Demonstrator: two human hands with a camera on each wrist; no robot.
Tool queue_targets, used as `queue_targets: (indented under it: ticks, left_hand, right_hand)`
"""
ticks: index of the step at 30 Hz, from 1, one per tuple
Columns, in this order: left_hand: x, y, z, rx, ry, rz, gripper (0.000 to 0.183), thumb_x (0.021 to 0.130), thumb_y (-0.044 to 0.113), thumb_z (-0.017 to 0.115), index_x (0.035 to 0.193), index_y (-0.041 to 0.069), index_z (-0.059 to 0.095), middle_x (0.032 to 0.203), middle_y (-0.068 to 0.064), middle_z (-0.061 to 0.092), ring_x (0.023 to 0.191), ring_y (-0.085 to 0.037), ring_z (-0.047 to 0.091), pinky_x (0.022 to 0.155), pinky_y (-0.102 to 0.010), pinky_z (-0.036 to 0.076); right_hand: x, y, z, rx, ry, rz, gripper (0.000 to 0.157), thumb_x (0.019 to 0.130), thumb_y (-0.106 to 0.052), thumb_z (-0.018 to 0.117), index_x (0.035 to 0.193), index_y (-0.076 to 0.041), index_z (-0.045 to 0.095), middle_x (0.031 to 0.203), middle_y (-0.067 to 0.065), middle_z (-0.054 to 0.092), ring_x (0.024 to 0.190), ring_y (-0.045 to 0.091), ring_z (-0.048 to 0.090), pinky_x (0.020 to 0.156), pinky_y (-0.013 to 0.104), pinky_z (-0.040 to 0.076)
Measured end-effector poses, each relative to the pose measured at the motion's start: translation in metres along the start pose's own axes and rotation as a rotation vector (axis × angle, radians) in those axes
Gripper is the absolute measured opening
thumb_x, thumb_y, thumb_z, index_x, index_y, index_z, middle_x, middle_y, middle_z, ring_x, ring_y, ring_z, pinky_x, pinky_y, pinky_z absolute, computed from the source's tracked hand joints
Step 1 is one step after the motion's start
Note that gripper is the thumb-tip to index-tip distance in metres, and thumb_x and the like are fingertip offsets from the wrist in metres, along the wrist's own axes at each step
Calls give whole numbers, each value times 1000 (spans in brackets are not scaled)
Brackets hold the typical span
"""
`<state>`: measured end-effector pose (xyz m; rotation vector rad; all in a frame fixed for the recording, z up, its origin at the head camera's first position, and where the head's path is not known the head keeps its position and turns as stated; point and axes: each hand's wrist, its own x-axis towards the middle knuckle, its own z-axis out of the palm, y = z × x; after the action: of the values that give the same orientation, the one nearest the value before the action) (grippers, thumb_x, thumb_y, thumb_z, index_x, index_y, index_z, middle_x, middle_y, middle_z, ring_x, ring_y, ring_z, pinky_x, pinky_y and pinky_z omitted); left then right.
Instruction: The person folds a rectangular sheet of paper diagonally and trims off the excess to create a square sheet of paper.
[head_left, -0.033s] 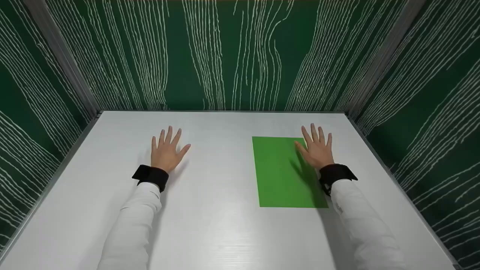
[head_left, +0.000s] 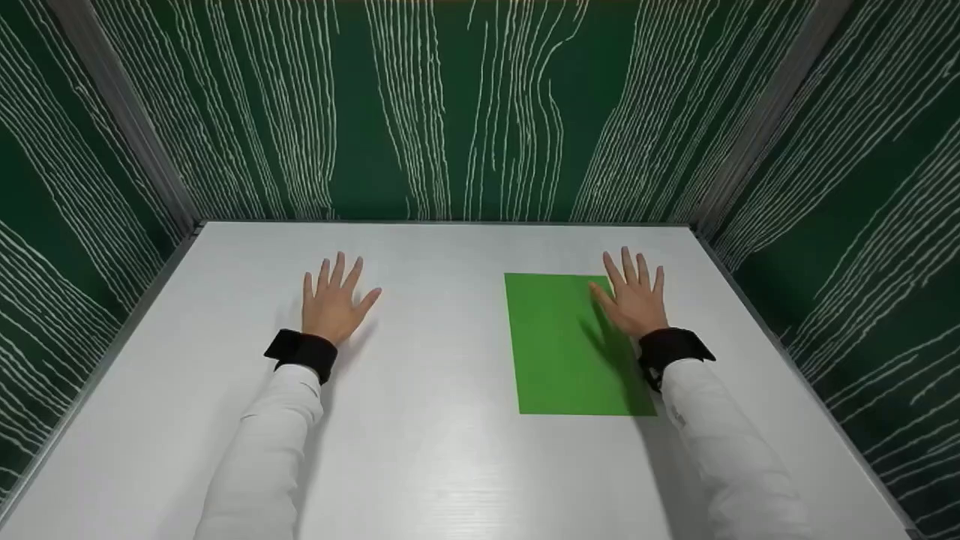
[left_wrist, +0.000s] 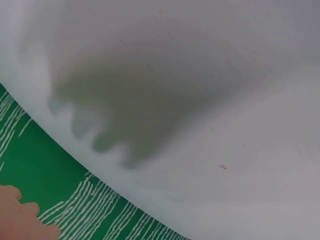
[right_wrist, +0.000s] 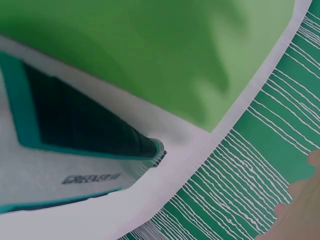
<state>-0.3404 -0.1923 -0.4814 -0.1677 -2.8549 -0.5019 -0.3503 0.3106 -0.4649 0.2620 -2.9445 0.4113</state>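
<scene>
Above the left part of the white table my left hand [head_left: 331, 306] hovers palm down, fingers straight and spread, holding nothing. My right hand [head_left: 637, 304] is held the same way over the right edge of a flat green sheet [head_left: 559, 349], its shadow falling across the sheet. In the right wrist view, a grey and teal tool [right_wrist: 90, 125] printed with "GREENER" lies beside the green sheet's edge. Its exact kind is not clear, and the right hand and forearm hide it in the head view. Only fingertips show in both wrist views.
The white table [head_left: 420, 330] has green walls [head_left: 495, 150] with white wavy lines at its back and both sides. Grey posts [head_left: 757, 127] stand at the back corners. Black straps [head_left: 304, 352] circle both wrists, over white sleeves.
</scene>
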Motion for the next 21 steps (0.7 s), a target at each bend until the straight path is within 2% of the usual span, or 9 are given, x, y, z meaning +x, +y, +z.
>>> queue_targets:
  ticks: [12, 16, 21]
  left_hand:
    - [-4, 4, 4, 13, 8, 7, 75, 103, 55, 50, 162, 14, 31, 171, -20, 21, 159, -44, 18, 129, -67, 9]
    - [-4, 8, 5, 23, 10, 41, 75, 102, 54, 52, 162, 14, 33, 171, -20, 23, 159, -44, 20, 129, -67, 10]
    - [-5, 24, 12, 35, -35, 100, 74, 103, 54, 52, 162, 15, 32, 171, -19, 22, 160, -43, 19, 129, -66, 9]
  right_hand:
    - [-3, 0, 4, -4, -9, 4, 71, 110, -49, 38, 166, -13, 14, 173, 24, 2, 160, 48, -2, 127, 65, -13]
    - [-7, -2, 7, -3, -6, 4, 71, 109, -47, 40, 166, -12, 16, 173, 24, 4, 160, 48, 0, 127, 66, -12]
    - [-16, -4, 17, -22, -34, 12, 72, 109, -46, 42, 165, -10, 17, 172, 25, 6, 160, 49, 3, 127, 69, -9]
